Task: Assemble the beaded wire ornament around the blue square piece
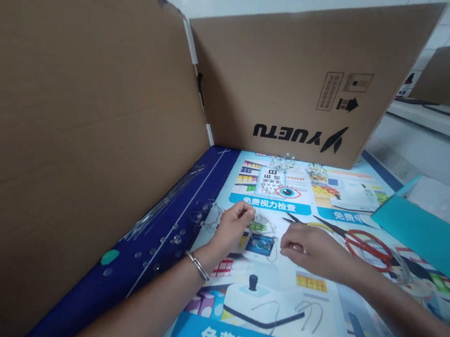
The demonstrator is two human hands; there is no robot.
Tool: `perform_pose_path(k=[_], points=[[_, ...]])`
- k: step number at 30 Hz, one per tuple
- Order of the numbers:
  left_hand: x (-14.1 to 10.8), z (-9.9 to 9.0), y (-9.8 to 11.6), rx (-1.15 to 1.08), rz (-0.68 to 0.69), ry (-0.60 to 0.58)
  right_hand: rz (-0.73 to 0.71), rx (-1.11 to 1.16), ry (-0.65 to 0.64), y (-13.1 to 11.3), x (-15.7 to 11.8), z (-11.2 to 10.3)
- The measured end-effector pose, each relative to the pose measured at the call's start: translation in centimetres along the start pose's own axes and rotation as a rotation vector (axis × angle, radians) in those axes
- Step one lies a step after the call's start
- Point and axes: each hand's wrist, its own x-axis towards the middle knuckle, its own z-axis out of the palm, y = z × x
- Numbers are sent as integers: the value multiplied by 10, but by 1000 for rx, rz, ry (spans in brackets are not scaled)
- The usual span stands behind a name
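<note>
My left hand, with a silvery bracelet at the wrist, is closed in a pinch. From its fingertips hangs a thin, looped wire with small clear beads. To its right, my right hand is curled, thumb against fingers; whatever it pinches is too small to make out. A thin strand bends down close to its fingertips. Just beyond the right hand lie pliers with yellow handles, partly hidden by it. Red-handled scissors rest beside that hand, blades pointing away from me.
Cardboard panels wall the left and far sides. Clear bead clusters lie by the far panel. Loose clear discs, a green piece and tangled wire lie left. Cut wires lie in front; a teal folder lies right.
</note>
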Motion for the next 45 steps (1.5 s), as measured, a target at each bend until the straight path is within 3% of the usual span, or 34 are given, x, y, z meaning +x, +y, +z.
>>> perform_pose_path(k=[5, 9, 13, 20, 28, 45], points=[[1, 0, -2, -24, -7, -27, 112, -108, -103, 16, -3, -35], [1, 1, -1, -44, -13, -21, 291, -223, -81, 46, -8, -43], [0, 0, 2, -68, -6, -38, 305, -244, -114, 61, -11, -35], [0, 0, 1, -86, -16, -46, 310, -301, -185, 60, -11, -11], [-1, 0, 1, -91, -15, -57, 342, -480, -168, 56, -10, 0], [0, 0, 0, -60, -23, -67, 366, -655, -124, 58, -7, 5]])
